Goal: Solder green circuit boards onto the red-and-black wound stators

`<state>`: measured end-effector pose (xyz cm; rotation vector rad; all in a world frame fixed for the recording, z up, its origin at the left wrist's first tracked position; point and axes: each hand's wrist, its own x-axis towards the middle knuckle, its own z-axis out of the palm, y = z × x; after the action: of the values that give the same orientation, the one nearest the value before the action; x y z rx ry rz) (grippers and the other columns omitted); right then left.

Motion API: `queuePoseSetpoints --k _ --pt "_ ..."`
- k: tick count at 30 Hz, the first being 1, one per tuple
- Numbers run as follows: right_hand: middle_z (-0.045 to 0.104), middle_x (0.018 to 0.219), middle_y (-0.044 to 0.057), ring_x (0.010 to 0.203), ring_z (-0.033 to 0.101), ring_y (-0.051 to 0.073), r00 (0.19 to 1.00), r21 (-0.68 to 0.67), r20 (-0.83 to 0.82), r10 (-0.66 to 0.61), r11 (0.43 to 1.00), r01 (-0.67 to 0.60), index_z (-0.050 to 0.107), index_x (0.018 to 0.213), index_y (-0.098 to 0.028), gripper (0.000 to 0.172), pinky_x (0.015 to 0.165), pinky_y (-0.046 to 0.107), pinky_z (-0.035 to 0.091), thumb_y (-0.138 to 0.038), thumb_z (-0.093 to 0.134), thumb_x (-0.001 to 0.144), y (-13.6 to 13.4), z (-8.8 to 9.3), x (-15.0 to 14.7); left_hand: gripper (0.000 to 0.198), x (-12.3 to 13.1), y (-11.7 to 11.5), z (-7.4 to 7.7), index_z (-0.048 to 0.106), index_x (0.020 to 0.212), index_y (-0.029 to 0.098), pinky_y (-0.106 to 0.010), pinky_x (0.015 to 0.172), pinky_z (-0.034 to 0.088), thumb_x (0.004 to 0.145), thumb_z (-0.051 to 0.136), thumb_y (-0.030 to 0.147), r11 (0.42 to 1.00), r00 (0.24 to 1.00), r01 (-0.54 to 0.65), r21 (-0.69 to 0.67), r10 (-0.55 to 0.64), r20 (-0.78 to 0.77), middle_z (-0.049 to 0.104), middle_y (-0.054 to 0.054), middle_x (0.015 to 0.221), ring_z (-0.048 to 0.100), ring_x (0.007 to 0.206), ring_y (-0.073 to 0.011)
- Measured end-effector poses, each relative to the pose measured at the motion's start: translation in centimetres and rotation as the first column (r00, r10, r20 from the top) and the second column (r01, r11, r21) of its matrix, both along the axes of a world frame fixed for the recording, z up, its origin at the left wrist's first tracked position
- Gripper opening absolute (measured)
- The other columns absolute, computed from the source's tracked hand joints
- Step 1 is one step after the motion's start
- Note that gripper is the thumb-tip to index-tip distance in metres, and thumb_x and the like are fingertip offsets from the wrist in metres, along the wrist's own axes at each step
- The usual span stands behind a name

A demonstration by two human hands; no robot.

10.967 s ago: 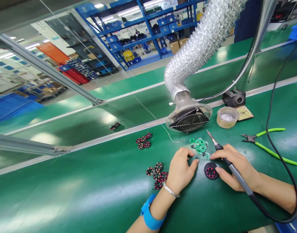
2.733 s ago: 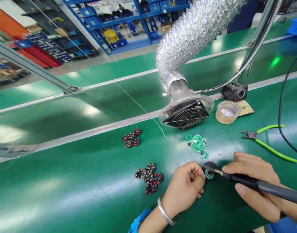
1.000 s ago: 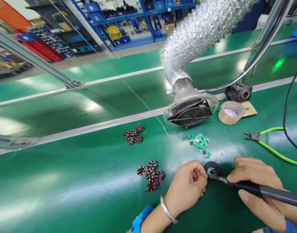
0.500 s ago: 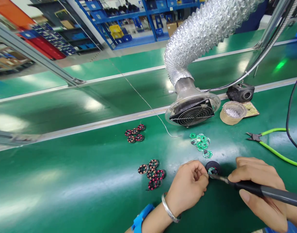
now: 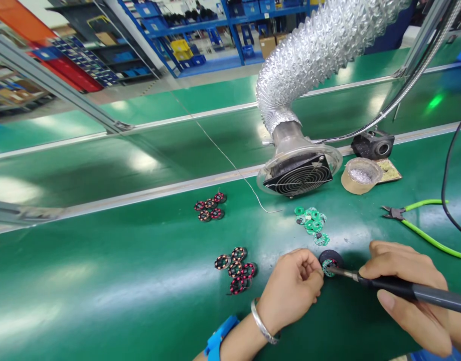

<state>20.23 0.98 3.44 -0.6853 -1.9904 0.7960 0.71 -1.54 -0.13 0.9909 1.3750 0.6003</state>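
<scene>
A small black round holder with a green circuit disc in it sits on the green bench. My right hand grips a grey soldering iron whose tip touches that disc. My left hand is curled in a pinch right beside the holder; what its fingertips hold is too small to make out. It wears a silver bangle and a blue wrist strap. A pile of green circuit discs lies just behind the holder.
Two clusters of red-and-black wound coils lie to the left. A fume fan on a foil duct, a tape roll with solder bits, a black iron stand and green-handled cutters stand behind. A solder wire hangs down.
The iron tip has stayed on the disc with only slight shifts of my right hand. My left hand keeps its pinch beside the holder.
</scene>
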Motion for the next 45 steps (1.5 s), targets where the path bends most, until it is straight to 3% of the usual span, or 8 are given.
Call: queuePoseSetpoints --k 10,19,25,30,40,45 --pt "0.055 0.061 0.001 0.048 0.043 0.014 0.998 -0.063 -0.051 -0.022 0.998 0.019 0.059 0.087 -0.02 0.015 0.049 0.03 0.031 -0.017 0.046 0.079 -0.5 -1.0 -0.4 0.011 0.1 0.1 -0.1 0.053 0.068 0.017 -0.017 0.041 0.041 0.072 0.052 0.007 1.0 1.0 0.01 0.026 -0.011 0.012 0.052 0.006 0.051 0.056 0.044 -0.0099" --pt "0.054 0.059 0.001 0.048 0.041 0.014 0.993 -0.089 -0.077 -0.085 0.993 0.078 0.059 0.083 -0.021 0.013 0.05 0.029 0.029 -0.018 0.047 0.081 -0.9 -0.9 -0.7 0.01 0.1 0.0 0.0 0.053 0.066 0.017 -0.017 0.042 0.041 0.072 0.053 0.008 0.998 1.0 0.026 0.061 -0.026 -0.003 0.053 0.005 0.052 0.058 0.045 -0.0105" --pt "0.054 0.059 0.0 0.048 0.044 0.013 0.999 -0.051 -0.037 -0.011 0.999 0.009 0.059 0.086 -0.02 0.016 0.05 0.029 0.031 -0.015 0.046 0.077 -0.6 -0.5 -0.3 0.008 0.0 0.0 -0.3 0.054 0.067 0.017 -0.017 0.042 0.041 0.073 0.053 0.011 0.996 1.0 0.028 0.085 -0.028 -0.007 0.053 0.005 0.052 0.058 0.046 -0.0108" --pt "0.055 0.059 0.0 0.048 0.045 0.013 0.998 -0.048 -0.039 -0.045 0.998 0.043 0.059 0.085 -0.019 0.016 0.049 0.028 0.032 -0.015 0.046 0.075 -0.4 -0.2 -0.4 0.009 0.0 -0.1 -0.3 0.053 0.067 0.017 -0.017 0.042 0.041 0.072 0.053 0.01 0.995 1.0 0.024 0.092 -0.024 -0.009 0.053 0.005 0.051 0.058 0.045 -0.0102" --pt "0.056 0.063 0.002 0.051 0.049 0.015 1.0 0.002 -0.018 -0.015 1.0 0.015 0.059 0.096 -0.019 0.023 0.049 0.03 0.036 -0.015 0.048 0.077 -0.1 -0.1 0.4 0.008 -0.1 0.0 -0.3 0.053 0.067 0.017 -0.018 0.043 0.041 0.072 0.053 0.011 0.998 1.0 0.022 0.064 -0.022 0.005 0.052 0.005 0.053 0.058 0.046 -0.0105" --pt "0.059 0.068 0.002 0.055 0.056 0.016 0.994 0.054 -0.004 -0.113 0.992 0.113 0.061 0.111 -0.021 0.03 0.049 0.03 0.043 -0.015 0.051 0.084 0.6 -1.0 0.7 0.008 -0.1 0.1 -0.1 0.052 0.069 0.018 -0.02 0.045 0.04 0.072 0.052 0.011 0.997 0.999 0.043 0.063 -0.043 -0.002 0.054 0.004 0.055 0.057 0.048 -0.0113"
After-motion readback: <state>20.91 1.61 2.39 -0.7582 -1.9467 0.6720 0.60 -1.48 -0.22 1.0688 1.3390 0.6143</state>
